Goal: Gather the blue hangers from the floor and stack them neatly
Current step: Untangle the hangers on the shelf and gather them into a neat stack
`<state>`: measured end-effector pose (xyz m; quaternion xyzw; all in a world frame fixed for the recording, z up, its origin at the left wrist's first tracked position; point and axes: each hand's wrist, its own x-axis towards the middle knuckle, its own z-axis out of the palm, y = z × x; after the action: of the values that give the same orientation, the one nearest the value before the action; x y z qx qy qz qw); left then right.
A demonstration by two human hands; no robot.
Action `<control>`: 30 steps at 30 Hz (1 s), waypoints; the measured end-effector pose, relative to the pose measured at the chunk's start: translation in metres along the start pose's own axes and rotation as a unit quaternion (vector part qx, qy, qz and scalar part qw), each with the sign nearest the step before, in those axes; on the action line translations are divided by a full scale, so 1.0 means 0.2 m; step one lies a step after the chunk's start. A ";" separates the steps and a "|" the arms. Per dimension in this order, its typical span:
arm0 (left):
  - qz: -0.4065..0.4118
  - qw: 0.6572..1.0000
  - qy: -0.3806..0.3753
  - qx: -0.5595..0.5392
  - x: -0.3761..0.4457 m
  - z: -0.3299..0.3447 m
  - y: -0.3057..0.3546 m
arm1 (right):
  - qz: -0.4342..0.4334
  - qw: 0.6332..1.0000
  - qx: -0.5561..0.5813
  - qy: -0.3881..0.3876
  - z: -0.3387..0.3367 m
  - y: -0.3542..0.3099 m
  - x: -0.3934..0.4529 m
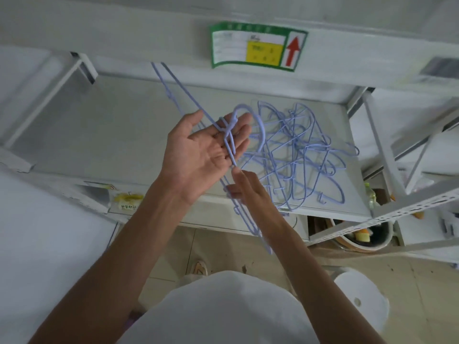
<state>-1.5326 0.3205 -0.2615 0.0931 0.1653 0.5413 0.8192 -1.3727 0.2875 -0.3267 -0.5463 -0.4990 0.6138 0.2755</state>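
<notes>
Blue wire hangers (pixel 298 155) lie tangled in a heap on the white shelf (pixel 124 135).

Hands: two, left hand (pixel 203 155) and right hand (pixel 248 192). Blue hangers: one held bunch (pixel 262 127) of at least two, plus one tangled pile (pixel 303 155) on the shelf (pixel 124 125), several at least, too overlapped for an exact count. Also one green-bordered label (pixel 258 47), one shoe (pixel 198 268), one white round object (pixel 360 299).

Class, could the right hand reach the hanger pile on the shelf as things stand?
Probably yes: the pile lies just beyond the right hand with nothing between, though that hand now pinches a hanger.
</notes>
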 end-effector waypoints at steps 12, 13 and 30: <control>0.030 0.989 0.085 0.121 -0.20 0.05 -0.31 | -0.085 0.991 -0.063 -0.084 -0.15 0.24 -0.15; 0.028 0.988 0.091 0.122 -0.22 0.04 -0.34 | -0.117 0.987 -0.093 -0.055 -0.14 0.26 -0.16; 0.362 0.372 0.145 0.842 -0.25 0.04 -0.18 | -0.146 0.985 -0.085 -0.025 -0.55 0.19 -0.27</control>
<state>-1.5175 0.2612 -0.2578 0.7063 0.6021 0.3723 0.0060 -1.2471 0.2602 -0.3304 -0.4736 -0.6306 0.5356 0.3021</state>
